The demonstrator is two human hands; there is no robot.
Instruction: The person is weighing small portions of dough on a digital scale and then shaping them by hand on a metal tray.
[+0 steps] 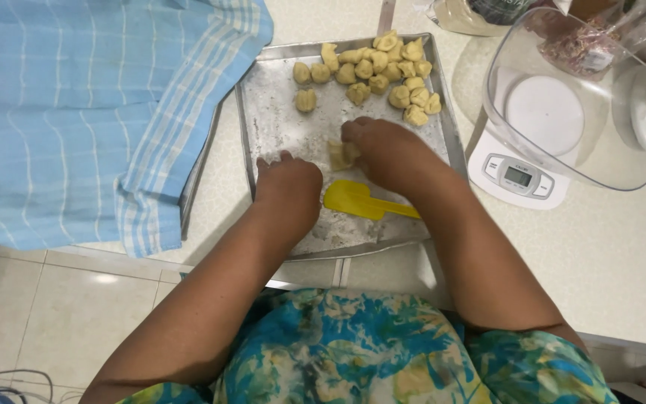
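On tray (278, 142) centre, dough piece (342, 155) is pinched by right hand (386, 150) fingertips, just left of it. Left hand (287, 183), fingers curled w/ nothing seen held, is pressed on tray nearby. Yellow scraper (360, 200) lies below; shaped pcs (383, 71) up top.

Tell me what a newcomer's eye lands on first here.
Probably the cluster of shaped dough pieces at the far end of the floured metal tray. Next, the right hand pinching a dough piece mid-tray, the left hand beside it, and a yellow scraper lying near them.
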